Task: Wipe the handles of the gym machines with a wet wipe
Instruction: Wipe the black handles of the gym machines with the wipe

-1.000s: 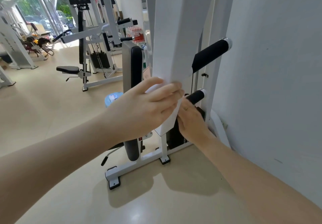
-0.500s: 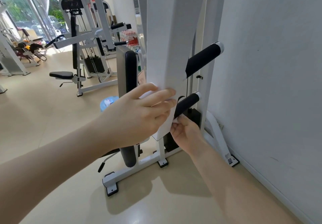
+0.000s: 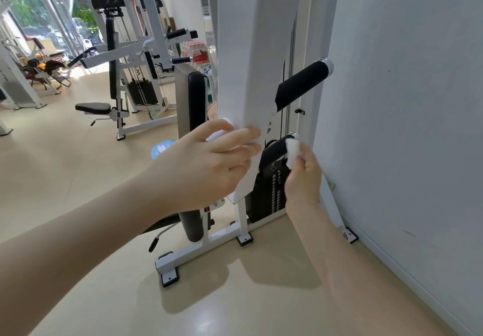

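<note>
A white gym machine arm (image 3: 251, 61) hangs down in front of me with two black handles. My left hand (image 3: 209, 163) grips the arm's lower part, fingers curled round its edge. The upper black handle (image 3: 300, 84) with a chrome end cap sticks out to the right. My right hand (image 3: 303, 176) pinches a white wet wipe (image 3: 292, 151) against the outer end of the lower black handle (image 3: 274, 150), just below its chrome cap.
A white wall (image 3: 405, 126) runs close on the right. The machine's black back pad (image 3: 196, 105), weight stack (image 3: 269, 192) and white floor frame (image 3: 209, 246) stand behind my hands. Other machines (image 3: 117, 61) stand on the beige floor at the far left.
My right hand has slid from the inner end of the lower handle out to its chrome-capped tip, and the wipe now shows. My left hand stays on the white arm.
</note>
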